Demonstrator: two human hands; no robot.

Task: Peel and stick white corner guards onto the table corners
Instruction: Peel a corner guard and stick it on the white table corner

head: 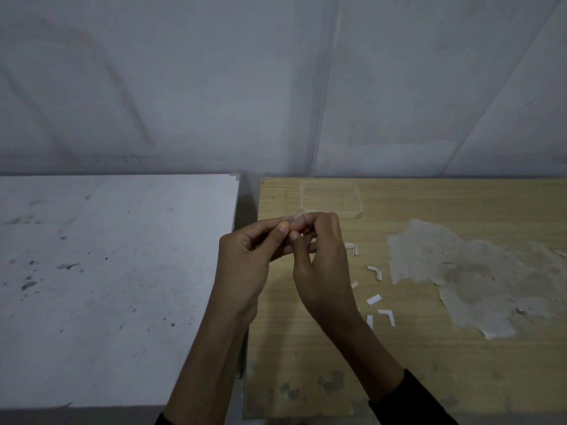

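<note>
My left hand (pixel 250 256) and my right hand (pixel 319 256) meet above the gap between two tables. Together their fingertips pinch a small, pale, translucent corner guard (pixel 295 217), mostly hidden by my fingers. The white table (pixel 107 286) lies to the left; its far right corner (pixel 234 177) carries a small guard. The wooden table (pixel 429 378) lies to the right. Several white L-shaped pieces and backing strips (pixel 376 271) lie scattered on the wood just right of my right hand.
A clear plastic container (pixel 331 199) stands on the wooden table behind my hands. A large patch of peeled, worn surface (pixel 475 277) spreads over the wood at the right. A grey wall rises behind both tables.
</note>
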